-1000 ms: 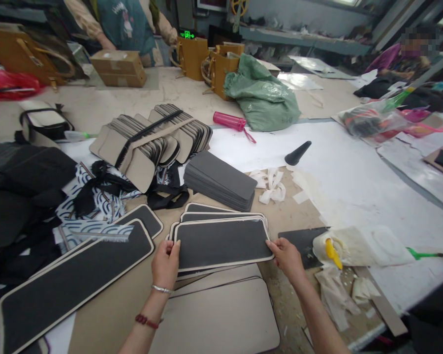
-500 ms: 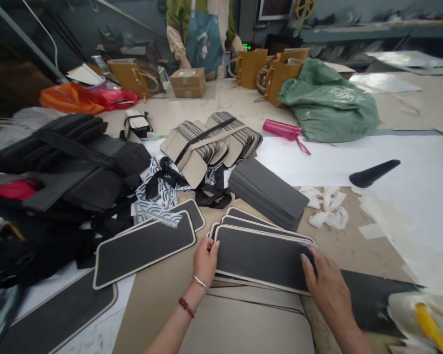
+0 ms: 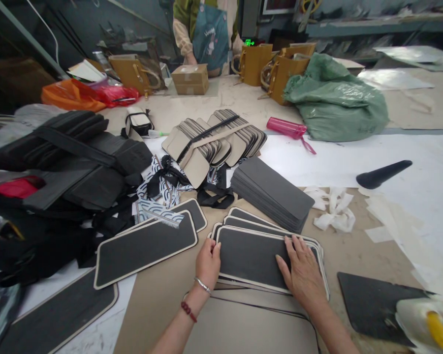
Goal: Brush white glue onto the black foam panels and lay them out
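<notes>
Well, the big pale table [image 3: 358,246] is full of stuff. At the far left lies a heap of black cloth bags [image 3: 59,162]. Far to the right sits a puffy green plastic sack [image 3: 335,98]. In the middle is a fanned bundle of beige-backed pieces [image 3: 214,137], and near it a neat stack of dark grey flat sheets [image 3: 273,194].

Nearest to the person is a small pile of black flat panels with cream edges [image 3: 245,216]. These few look done, and so do the two long black panels [image 3: 145,248] lying just to the left. The grey stack and the beige bundle look untouched, so I think a lot is left.

The left hand [image 3: 207,260] is closed on the left end of the top panel [image 3: 251,253], with the thumb on top. The right hand [image 3: 302,273] lies flat on the right part of that panel, fingers spread wide, pressing down. The two hands are apart, one at each end, and both arms reach forward from the near side.
</notes>
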A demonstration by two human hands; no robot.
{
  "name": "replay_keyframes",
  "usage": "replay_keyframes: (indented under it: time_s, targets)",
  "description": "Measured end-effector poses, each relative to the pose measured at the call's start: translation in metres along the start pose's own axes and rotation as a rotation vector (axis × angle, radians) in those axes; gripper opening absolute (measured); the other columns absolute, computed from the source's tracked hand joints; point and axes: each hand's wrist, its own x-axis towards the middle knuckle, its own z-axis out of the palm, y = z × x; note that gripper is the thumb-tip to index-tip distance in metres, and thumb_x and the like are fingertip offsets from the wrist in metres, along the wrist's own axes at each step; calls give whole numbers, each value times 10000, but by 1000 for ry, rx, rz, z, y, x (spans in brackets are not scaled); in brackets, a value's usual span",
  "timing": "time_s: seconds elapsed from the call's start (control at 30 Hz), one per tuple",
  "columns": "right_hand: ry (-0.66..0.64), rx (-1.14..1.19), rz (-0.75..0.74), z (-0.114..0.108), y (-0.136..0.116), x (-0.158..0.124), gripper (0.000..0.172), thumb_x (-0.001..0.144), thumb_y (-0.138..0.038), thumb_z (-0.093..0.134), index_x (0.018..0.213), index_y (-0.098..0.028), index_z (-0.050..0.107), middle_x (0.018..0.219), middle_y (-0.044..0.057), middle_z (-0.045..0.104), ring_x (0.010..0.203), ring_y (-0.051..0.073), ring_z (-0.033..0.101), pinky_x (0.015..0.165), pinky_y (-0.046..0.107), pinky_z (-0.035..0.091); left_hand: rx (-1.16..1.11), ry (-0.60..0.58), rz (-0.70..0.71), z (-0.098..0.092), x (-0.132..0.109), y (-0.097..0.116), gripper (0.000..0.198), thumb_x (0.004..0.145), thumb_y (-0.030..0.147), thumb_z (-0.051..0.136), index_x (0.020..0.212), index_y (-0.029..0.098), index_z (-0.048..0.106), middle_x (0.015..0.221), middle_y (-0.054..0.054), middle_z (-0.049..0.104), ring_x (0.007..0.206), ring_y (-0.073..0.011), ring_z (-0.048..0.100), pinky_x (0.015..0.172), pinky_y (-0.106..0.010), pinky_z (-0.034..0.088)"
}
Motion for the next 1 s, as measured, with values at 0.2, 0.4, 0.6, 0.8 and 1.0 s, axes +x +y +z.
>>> replay_keyframes:
  time_s: [0.2, 0.4, 0.6, 0.8, 1.0]
  targets:
    - [-11, -20, 26, 0, -1, 0, 565, 863, -460, 312, 1306, -113, 368, 1345, 164, 375, 1279, 280, 253, 1002, 461, 287, -22, -37, -15, -2, 2, 2, 236, 780, 397, 424, 645, 205, 447, 555, 35, 472, 526, -129, 449, 528, -232, 329]
    - [-68, -32, 48, -4, -6, 1, 562, 864, -448, 315, 1310, -107, 359, 1353, 160, 364, 1287, 271, 231, 1014, 457, 260, 78, -67, -9, -2, 9, 2, 241, 785, 300, 434, 567, 205, 397, 505, 52, 396, 501, -116, 411, 502, -227, 299]
    - [-107, -43, 62, -6, -9, 2, 556, 874, -435, 309, 1314, -96, 350, 1363, 166, 343, 1292, 272, 214, 1026, 454, 234, 181, -108, 15, 2, 10, 2, 215, 840, 234, 387, 636, 199, 444, 622, 0, 490, 618, -145, 494, 576, -253, 344]
    - [-105, -42, 75, -4, -9, 2, 557, 867, -437, 315, 1315, -107, 350, 1358, 157, 354, 1286, 271, 225, 1025, 451, 234, 260, -91, 28, 5, 6, 4, 217, 872, 239, 342, 703, 199, 472, 645, -28, 516, 639, -176, 533, 591, -284, 353]
    - [-93, -55, 63, -3, -8, 1, 556, 871, -443, 301, 1300, -95, 368, 1350, 166, 359, 1284, 277, 230, 1022, 451, 236, 319, -86, 33, 5, 5, 7, 239, 883, 244, 321, 710, 207, 481, 634, -41, 535, 642, -200, 551, 577, -291, 340]
